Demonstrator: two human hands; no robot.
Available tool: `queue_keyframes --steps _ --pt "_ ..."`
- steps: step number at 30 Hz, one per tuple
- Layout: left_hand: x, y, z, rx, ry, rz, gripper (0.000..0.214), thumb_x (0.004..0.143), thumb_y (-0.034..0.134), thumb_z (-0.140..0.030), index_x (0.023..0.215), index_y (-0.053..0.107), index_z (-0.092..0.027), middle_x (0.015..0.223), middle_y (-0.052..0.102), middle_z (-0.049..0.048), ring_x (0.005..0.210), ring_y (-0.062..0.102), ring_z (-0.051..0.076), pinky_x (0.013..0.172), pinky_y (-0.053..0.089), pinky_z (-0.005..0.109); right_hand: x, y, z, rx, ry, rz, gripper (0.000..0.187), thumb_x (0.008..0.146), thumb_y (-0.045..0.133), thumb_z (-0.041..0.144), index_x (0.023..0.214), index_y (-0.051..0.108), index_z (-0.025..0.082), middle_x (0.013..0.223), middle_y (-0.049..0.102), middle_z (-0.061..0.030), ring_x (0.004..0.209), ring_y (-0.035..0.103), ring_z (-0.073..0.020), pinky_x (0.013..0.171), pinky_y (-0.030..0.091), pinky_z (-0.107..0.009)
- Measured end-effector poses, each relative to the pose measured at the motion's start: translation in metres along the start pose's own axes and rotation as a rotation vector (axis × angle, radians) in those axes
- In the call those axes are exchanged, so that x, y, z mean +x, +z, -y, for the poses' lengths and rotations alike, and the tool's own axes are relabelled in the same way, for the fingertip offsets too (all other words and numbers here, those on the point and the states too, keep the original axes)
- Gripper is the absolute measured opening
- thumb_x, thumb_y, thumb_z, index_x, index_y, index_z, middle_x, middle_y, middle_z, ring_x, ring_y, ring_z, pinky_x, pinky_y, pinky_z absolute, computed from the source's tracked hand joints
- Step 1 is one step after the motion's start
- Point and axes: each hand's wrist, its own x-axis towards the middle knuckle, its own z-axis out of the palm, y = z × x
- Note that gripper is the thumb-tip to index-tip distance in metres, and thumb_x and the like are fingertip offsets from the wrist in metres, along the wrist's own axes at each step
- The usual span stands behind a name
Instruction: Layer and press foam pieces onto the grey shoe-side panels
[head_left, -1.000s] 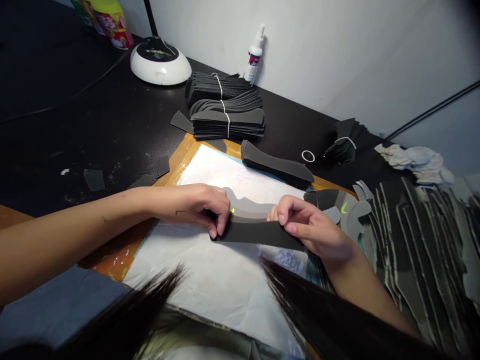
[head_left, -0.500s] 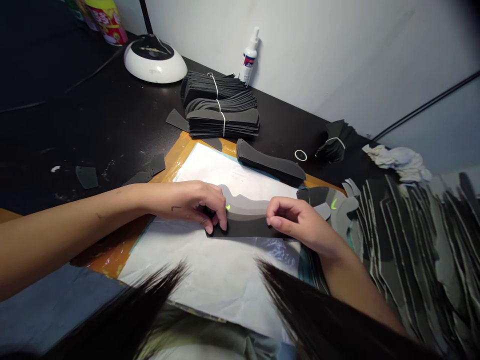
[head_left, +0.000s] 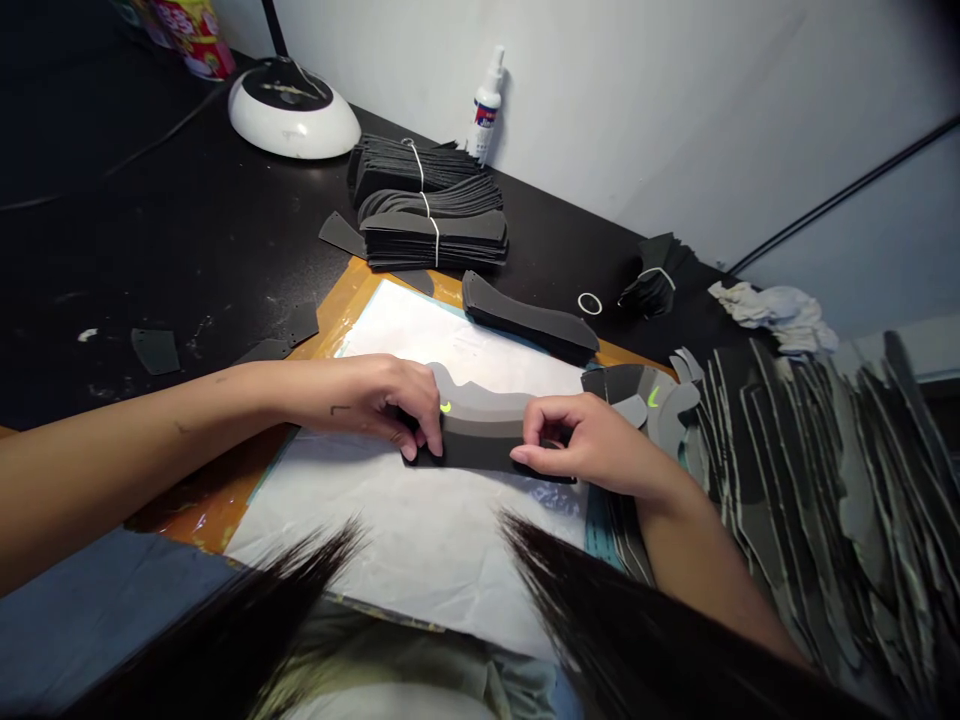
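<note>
Left hand (head_left: 352,405) pinches the left end of a dark foam strip (head_left: 480,453), right hand (head_left: 589,445) narrowly pinches the right, holding it taut along a grey foam piece (head_left: 480,408) on white paper (head_left: 390,530).

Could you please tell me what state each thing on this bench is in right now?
Left hand: pinching the dark foam strip's left end.
Right hand: pinching the strip's right part.
Grey foam piece: lying on the strip.
Foam stacks: bound with white bands.
White squeeze bottle: upright by the wall.
Rubber band: loose on the black bench.
</note>
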Motion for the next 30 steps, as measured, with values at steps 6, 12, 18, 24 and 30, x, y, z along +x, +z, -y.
queue_keyframes --steps 6,12,18,24,30 --pt "-0.002 0.002 -0.001 0.049 0.024 -0.007 0.024 0.102 0.061 -0.025 0.11 0.083 -0.029 0.096 0.074 0.0106 0.095 0.065 0.02 0.086 0.051 0.024 0.001 0.002 -0.001 -0.037 -0.027 -0.018 0.024 0.083 0.072 0.028 0.066 0.058 0.019 0.061 0.054 0.0036 0.057 0.044 -0.0101 0.054 0.033 -0.024" --pt "-0.005 0.002 -0.001 0.099 0.012 -0.021 0.026 0.102 0.061 -0.026 0.107 0.084 -0.036 0.097 0.073 0.008 0.094 0.064 0.019 0.085 0.048 0.023 0.002 0.003 0.0 -0.114 -0.063 -0.038 0.022 0.083 0.069 0.026 0.066 0.057 0.019 0.059 0.052 0.0048 0.057 0.043 -0.0096 0.054 0.032 -0.024" --pt "0.0 0.007 -0.002 0.202 0.066 -0.034 0.018 0.098 0.069 -0.03 0.11 0.082 -0.029 0.091 0.073 0.0096 0.09 0.064 0.021 0.083 0.05 0.026 0.002 0.001 0.001 -0.093 -0.053 -0.031 0.033 0.088 0.07 0.045 0.069 0.061 0.018 0.062 0.056 0.0026 0.059 0.047 -0.0111 0.056 0.033 -0.025" --pt "0.004 0.014 -0.001 0.353 0.123 -0.057 0.037 0.098 0.069 -0.03 0.135 0.071 -0.028 0.087 0.074 0.009 0.08 0.063 0.02 0.076 0.048 0.027 0.004 0.001 -0.002 -0.156 -0.101 -0.03 0.024 0.084 0.074 0.032 0.072 0.058 0.019 0.068 0.059 0.0033 0.064 0.049 -0.0111 0.061 0.034 -0.025" --pt "0.003 0.018 0.002 0.403 0.149 -0.105 0.032 0.099 0.069 -0.027 0.129 0.075 -0.034 0.086 0.073 0.0073 0.078 0.065 0.018 0.076 0.049 0.026 0.005 0.003 -0.005 -0.179 -0.144 -0.033 0.018 0.084 0.07 0.027 0.073 0.057 0.019 0.07 0.059 0.0031 0.066 0.049 -0.0117 0.064 0.033 -0.025"
